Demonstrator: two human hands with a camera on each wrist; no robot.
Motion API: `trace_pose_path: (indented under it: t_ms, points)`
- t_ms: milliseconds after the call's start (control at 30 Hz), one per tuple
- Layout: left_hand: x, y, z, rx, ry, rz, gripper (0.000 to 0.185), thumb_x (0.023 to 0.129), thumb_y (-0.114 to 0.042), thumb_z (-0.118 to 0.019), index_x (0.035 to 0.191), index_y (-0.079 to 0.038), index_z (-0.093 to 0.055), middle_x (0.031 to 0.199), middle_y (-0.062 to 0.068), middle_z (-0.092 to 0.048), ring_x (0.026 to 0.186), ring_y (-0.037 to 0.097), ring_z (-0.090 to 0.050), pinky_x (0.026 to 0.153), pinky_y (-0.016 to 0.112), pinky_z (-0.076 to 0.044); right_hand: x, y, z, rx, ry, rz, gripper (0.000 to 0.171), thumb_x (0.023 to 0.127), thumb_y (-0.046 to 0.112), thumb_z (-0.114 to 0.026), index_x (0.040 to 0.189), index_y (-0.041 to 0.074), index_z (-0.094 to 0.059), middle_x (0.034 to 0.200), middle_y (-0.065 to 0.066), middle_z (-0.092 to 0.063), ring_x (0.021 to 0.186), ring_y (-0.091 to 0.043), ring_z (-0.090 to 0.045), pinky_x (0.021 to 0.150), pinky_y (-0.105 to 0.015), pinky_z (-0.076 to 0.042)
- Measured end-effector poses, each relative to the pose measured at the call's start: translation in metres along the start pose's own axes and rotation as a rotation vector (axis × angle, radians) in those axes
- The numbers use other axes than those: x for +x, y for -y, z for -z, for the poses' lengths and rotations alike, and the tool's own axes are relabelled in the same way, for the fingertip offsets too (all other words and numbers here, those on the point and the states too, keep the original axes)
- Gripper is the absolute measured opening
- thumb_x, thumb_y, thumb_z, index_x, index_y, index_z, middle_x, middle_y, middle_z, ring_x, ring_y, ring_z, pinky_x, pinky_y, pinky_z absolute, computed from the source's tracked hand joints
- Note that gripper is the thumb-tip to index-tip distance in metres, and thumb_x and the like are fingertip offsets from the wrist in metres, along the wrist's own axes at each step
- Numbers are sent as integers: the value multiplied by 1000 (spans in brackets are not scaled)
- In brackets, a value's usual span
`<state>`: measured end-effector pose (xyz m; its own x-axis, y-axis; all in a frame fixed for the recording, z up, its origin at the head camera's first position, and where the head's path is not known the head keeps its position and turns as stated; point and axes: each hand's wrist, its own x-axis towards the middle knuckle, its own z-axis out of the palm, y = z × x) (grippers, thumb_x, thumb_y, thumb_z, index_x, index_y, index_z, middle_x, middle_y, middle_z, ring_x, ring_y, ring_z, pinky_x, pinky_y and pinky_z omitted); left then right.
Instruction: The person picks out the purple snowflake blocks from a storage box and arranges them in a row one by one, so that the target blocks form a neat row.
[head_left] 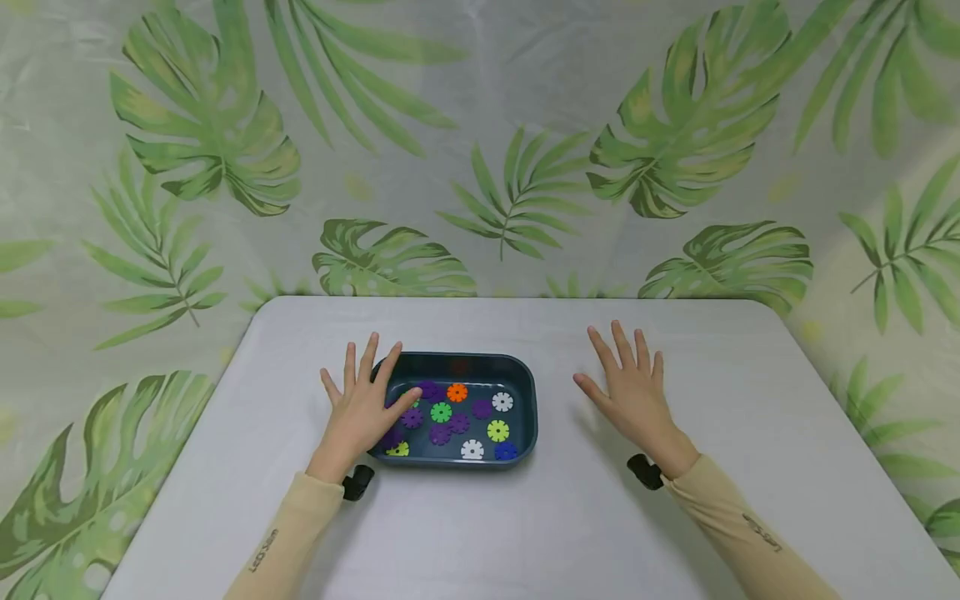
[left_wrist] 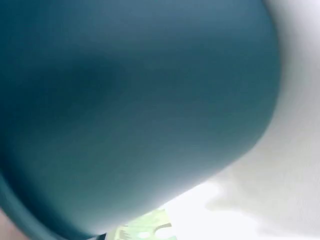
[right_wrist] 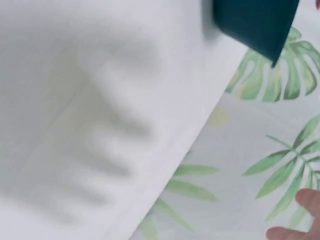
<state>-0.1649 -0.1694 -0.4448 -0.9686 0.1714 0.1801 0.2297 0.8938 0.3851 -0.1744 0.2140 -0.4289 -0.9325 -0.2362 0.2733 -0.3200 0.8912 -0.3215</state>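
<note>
1. Where the head view looks down on the pale grey table (head_left: 480, 533), a dark teal tray (head_left: 529, 412) sits a little left of the middle, its long side facing the person.
2. Loose in the tray lie flat plastic gear discs (head_left: 457, 417) in purple, green, orange, white, yellow and blue, among them an orange disc (head_left: 457, 392) near the far wall and a white disc (head_left: 472, 449) near the near wall.
3. At the tray's left end, the left hand (head_left: 362, 410) lies palm down with fingers spread and straight; its thumb reaches over the rim above the discs, and it grips nothing.
4. Well apart from the tray on its right side, the right hand (head_left: 636, 392) lies flat above the bare table, fingers spread wide and holding nothing.
5. Both arms wear beige sleeves (head_left: 288, 533), and a small black device (head_left: 358, 482) shows at each wrist.
6. Behind the table hangs a leaf-printed cloth (head_left: 480, 142).
7. Seen from the left wrist, the tray's outer wall (left_wrist: 135, 110) fills nearly the whole blurred picture, with a strip of table (left_wrist: 295, 150) to the right; the hand itself is not visible.
8. Seen from the right wrist, blurred table (right_wrist: 85, 100) covers most of the picture, a corner of the tray (right_wrist: 255, 22) shows at the top, and only fingertips (right_wrist: 305, 215) show at the lower right edge, over the leaf cloth (right_wrist: 240, 165).
</note>
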Motion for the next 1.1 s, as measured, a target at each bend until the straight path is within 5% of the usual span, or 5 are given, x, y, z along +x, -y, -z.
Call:
trace_pose_path:
  t_ms: [267,367,567,800,1100]
  points:
    - [1,16,1,-473,-37,19,58,99,-31,-53,150,-14,-32,157,19,-12,141,43,-11,104,69,-13,16,41,-9,501,154,164,64,97,24,-59,151,10,-27,152,-16,-29,133,-38,-34,104,-56,-32]
    - [0,24,-1,-669,-2,79,54,100,-28,-51,149,-13,-34,156,18,-17,139,42,-18,106,64,-20,19,60,-18,695,273,146,58,98,23,-56,149,11,-31,148,-15,-36,122,-35,-48,96,-50,-44]
    - [-6,37,-8,-963,96,163,50,102,-21,-47,150,-15,-32,156,10,-22,142,35,-16,113,52,-16,27,91,-34,1017,554,39,54,102,24,-47,148,4,-28,147,-24,-33,119,-42,-49,96,-51,-44]
    - [-15,36,-8,-1093,118,178,48,103,-12,-44,149,-8,-32,157,11,-18,144,27,-8,114,48,-10,33,113,-53,1086,681,-113,49,104,24,-42,145,0,-32,144,-28,-35,113,-41,-54,93,-45,-48]
    - [-16,45,-20,-1084,73,158,46,103,-11,-43,148,-9,-35,156,9,-23,144,24,-8,114,49,-8,35,126,-80,1070,707,-310,45,104,24,-41,140,-2,-39,141,-24,-39,104,-37,-61,88,-43,-51]
